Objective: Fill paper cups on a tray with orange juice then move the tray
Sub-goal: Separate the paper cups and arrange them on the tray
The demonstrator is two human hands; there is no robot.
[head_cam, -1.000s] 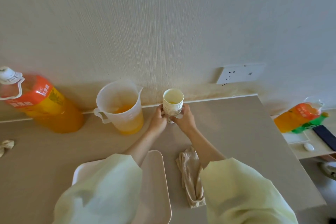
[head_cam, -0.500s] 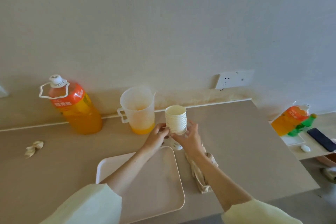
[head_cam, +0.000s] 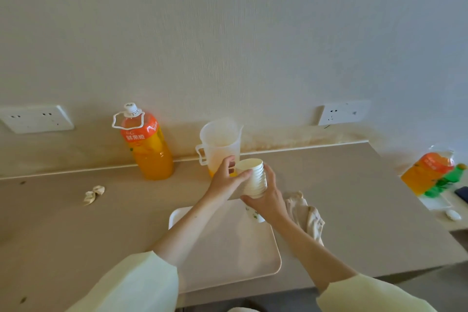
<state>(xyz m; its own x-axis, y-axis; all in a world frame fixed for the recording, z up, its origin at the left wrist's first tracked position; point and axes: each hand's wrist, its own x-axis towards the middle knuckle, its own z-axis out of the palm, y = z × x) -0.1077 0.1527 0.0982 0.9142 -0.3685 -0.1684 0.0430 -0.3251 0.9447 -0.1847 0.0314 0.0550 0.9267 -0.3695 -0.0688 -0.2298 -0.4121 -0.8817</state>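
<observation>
I hold a stack of white paper cups (head_cam: 254,180) above the far end of the cream tray (head_cam: 235,256). My right hand (head_cam: 266,199) grips the stack from below and behind. My left hand (head_cam: 225,181) pinches the rim of the top cup. The lower end of the stack, with a small printed pattern, shows under my right hand over the tray's far right corner. Behind my hands stands a clear plastic jug (head_cam: 219,144) with a little orange juice in it. A large orange juice bottle (head_cam: 145,144) stands to its left by the wall.
A crumpled beige cloth (head_cam: 307,215) lies right of the tray. A wad of paper (head_cam: 93,194) lies on the counter at left. Bottles in a bag (head_cam: 430,175) sit on a lower surface at far right, beyond the counter's right edge.
Both hands lifted the cup stack off the counter by the wall and brought it nearer, over the tray's far end. The stack now tilts, and my left fingers have moved up to its rim.
</observation>
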